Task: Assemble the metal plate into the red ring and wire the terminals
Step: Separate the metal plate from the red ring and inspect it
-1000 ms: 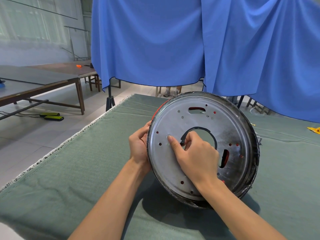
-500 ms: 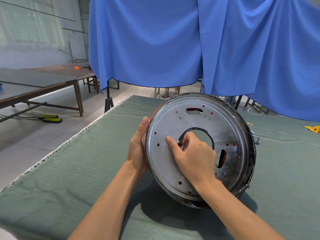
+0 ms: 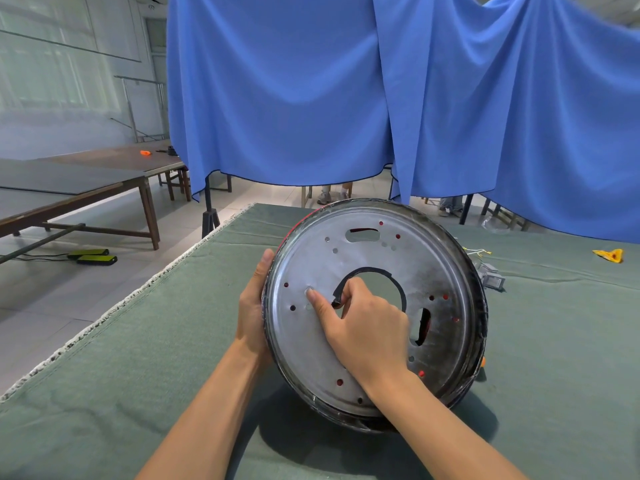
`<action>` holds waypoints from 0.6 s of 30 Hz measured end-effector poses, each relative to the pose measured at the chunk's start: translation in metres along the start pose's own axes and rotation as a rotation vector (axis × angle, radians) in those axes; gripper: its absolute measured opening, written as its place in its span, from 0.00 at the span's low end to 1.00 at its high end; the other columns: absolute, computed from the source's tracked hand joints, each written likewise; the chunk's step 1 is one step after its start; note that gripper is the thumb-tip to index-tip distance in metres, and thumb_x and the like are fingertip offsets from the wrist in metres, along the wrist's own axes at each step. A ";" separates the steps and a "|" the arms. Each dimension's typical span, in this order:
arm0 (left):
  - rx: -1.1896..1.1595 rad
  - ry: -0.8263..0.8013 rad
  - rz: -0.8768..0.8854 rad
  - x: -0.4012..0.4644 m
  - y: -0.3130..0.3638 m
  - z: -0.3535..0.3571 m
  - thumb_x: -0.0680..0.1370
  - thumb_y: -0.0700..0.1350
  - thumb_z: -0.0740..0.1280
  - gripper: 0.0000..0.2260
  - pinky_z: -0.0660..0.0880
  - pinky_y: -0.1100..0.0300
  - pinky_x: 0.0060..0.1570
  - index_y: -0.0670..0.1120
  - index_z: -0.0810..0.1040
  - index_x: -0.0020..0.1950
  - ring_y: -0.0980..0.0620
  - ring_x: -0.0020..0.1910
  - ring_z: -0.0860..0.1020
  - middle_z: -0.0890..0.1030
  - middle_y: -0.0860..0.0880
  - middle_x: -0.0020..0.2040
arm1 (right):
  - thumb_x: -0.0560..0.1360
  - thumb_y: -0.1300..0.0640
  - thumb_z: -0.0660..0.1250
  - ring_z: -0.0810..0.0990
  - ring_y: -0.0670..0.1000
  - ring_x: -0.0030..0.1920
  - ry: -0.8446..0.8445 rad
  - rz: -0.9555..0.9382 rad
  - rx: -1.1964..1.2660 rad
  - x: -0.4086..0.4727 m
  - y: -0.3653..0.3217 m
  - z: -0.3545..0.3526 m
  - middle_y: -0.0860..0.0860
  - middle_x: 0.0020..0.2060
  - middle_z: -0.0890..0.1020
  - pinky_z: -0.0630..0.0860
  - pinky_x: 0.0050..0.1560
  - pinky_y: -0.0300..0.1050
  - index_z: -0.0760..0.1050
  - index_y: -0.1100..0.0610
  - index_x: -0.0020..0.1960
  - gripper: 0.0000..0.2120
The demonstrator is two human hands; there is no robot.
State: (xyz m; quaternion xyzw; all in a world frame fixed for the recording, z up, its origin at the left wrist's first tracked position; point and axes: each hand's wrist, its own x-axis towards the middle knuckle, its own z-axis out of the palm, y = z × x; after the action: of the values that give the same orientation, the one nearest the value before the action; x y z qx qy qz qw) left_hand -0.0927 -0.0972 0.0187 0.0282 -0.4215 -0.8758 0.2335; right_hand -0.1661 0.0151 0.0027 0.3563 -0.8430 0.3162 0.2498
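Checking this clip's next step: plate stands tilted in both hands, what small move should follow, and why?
Probably press the metal plate flush into the red ring: right hand hooks its centre hole, left hand steadies the rim, and no wires are attached.

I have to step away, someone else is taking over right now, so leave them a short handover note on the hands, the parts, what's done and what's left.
Left hand: holds the left rim of the assembly, propping it tilted on the green cloth.
Right hand: thumb pressed on the metal plate, fingers hooked through the plate's centre hole.
Parts: the plate sits inside the red ring, red showing through its holes and slots. Loose wires and a small grey part lie on the cloth behind.
Done: plate appears seated in the ring.
Left: no wiring visible on this face; terminals apparently not yet wired.
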 end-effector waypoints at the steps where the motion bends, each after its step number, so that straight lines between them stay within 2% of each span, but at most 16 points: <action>1: -0.005 -0.004 -0.003 0.000 0.000 0.001 0.74 0.61 0.58 0.25 0.80 0.53 0.45 0.45 0.84 0.54 0.43 0.54 0.81 0.81 0.39 0.57 | 0.72 0.28 0.50 0.73 0.48 0.25 0.001 0.000 0.001 -0.001 0.000 -0.001 0.44 0.23 0.69 0.66 0.26 0.41 0.65 0.50 0.38 0.25; 7: -0.007 0.005 0.014 -0.001 0.000 0.002 0.74 0.60 0.58 0.25 0.81 0.52 0.46 0.43 0.83 0.56 0.42 0.53 0.81 0.81 0.39 0.57 | 0.72 0.29 0.48 0.72 0.48 0.24 0.022 -0.013 0.008 -0.003 -0.002 -0.002 0.44 0.22 0.69 0.60 0.24 0.38 0.65 0.50 0.38 0.25; 9: 0.000 -0.002 0.028 0.000 0.000 0.001 0.74 0.59 0.57 0.24 0.81 0.54 0.44 0.44 0.84 0.53 0.44 0.52 0.82 0.82 0.40 0.55 | 0.72 0.29 0.48 0.71 0.48 0.23 0.027 -0.012 0.016 -0.004 -0.002 -0.002 0.44 0.22 0.69 0.59 0.23 0.37 0.65 0.50 0.38 0.25; 14: 0.017 -0.015 0.061 0.002 -0.001 -0.002 0.75 0.57 0.57 0.22 0.80 0.57 0.42 0.46 0.85 0.50 0.47 0.50 0.83 0.84 0.43 0.51 | 0.73 0.29 0.50 0.73 0.46 0.24 0.024 0.003 0.051 -0.006 -0.002 0.002 0.44 0.24 0.71 0.69 0.26 0.39 0.66 0.50 0.39 0.24; 18: 0.052 -0.020 0.085 0.003 -0.003 -0.005 0.75 0.57 0.58 0.20 0.80 0.57 0.42 0.48 0.85 0.50 0.48 0.48 0.83 0.85 0.44 0.50 | 0.73 0.29 0.51 0.72 0.46 0.24 0.030 0.017 0.070 -0.007 -0.002 0.004 0.43 0.23 0.69 0.65 0.24 0.37 0.66 0.50 0.39 0.24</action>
State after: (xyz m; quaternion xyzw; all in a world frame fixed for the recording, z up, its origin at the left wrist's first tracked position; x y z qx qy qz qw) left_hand -0.0957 -0.1005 0.0140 0.0075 -0.4473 -0.8540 0.2654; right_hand -0.1609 0.0141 -0.0033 0.3527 -0.8305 0.3532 0.2471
